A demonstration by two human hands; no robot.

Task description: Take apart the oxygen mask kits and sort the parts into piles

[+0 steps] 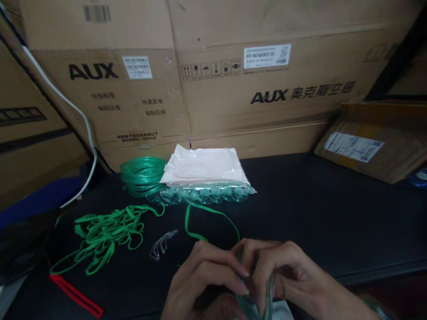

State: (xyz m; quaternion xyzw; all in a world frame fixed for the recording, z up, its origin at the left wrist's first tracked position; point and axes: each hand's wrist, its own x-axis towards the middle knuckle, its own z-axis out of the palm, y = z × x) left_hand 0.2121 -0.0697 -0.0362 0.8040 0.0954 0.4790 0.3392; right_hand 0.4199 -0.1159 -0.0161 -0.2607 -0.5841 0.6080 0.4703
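Note:
Low in the view, my left hand [207, 280] and my right hand [293, 275] come together with fingers bent and pinching. Between them is a translucent greenish soft plastic piece [245, 306], mostly covered by the fingers. A flat green strap [213, 211] loops up from the hands onto the black table. To the left lies a tangled heap of green straps [110, 231]. Several thin clear bent strips [162, 243] rest on the table between that heap and my left hand. My fingers hide how the strap meets the plastic piece.
Behind are a coil of green tubing [143, 173], white bagged sheets [207, 166] and a row of clear greenish domed pieces [207, 194]. Large cardboard boxes [213, 120] wall the back. A taped carton [376, 146] stands right, and red-handled tweezers or scissors [76, 295] lie left.

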